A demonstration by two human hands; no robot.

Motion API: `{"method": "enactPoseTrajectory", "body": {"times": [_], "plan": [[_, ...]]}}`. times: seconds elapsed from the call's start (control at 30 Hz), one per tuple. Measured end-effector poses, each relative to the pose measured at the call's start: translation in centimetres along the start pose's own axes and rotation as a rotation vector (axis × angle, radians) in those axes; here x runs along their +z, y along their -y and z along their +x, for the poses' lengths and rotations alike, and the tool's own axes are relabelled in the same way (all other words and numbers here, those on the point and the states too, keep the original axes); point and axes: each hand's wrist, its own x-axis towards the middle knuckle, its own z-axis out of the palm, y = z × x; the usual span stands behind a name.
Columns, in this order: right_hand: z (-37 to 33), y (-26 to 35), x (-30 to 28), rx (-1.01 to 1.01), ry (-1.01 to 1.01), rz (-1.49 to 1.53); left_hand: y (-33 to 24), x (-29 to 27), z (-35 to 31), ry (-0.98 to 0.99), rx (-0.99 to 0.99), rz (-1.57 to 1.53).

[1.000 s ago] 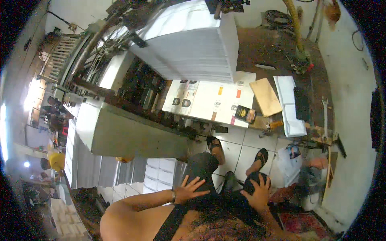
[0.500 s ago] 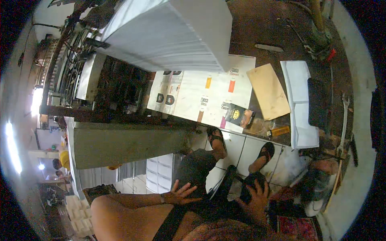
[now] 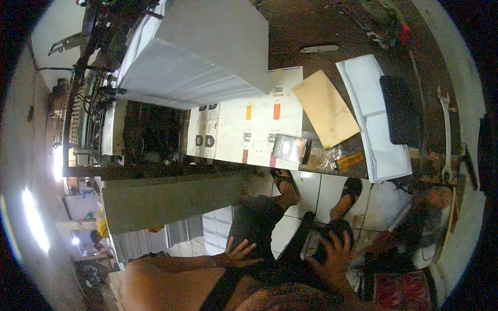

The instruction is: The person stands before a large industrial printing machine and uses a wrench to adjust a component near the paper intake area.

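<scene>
My left hand (image 3: 241, 253) lies with spread fingers on my left thigh, which is covered in dark cloth. On my right knee rests my right hand (image 3: 334, 254), its fingers also apart. Neither hand holds anything. Beyond my knees, the brown worktop carries printed white sheets (image 3: 233, 135) with coloured label designs. A small dark pack (image 3: 290, 149) sits on their near right corner. Beside it are a crumpled clear wrapper (image 3: 331, 155) and a yellow-orange lighter-like item (image 3: 349, 160).
A tall block of white paper (image 3: 202, 62) stands at the back left beside machinery (image 3: 83, 109). To the right lie a tan card (image 3: 327, 111), white papers (image 3: 373, 124), a black flat object (image 3: 400, 110) and a wrench (image 3: 446, 135). My sandalled feet (image 3: 350, 192) are on white floor tiles.
My view has turned slightly, so the worktop items appear further left. Both hands stay resting on my legs, with fingers still spread.
</scene>
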Motion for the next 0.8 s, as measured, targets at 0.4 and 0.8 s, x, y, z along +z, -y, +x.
{"method": "enactPoseTrajectory", "body": {"times": [0.4, 0.8], "plan": [[0.2, 0.2, -1.0, 0.006, -0.005, -0.043, 0.4, -1.8, 2.0, 0.027, 0.05, 0.088], [0.5, 0.8, -1.4, 0.019, 0.032, -0.025, -0.3, -1.2, 0.6, 0.053, 0.015, 0.068]]}}
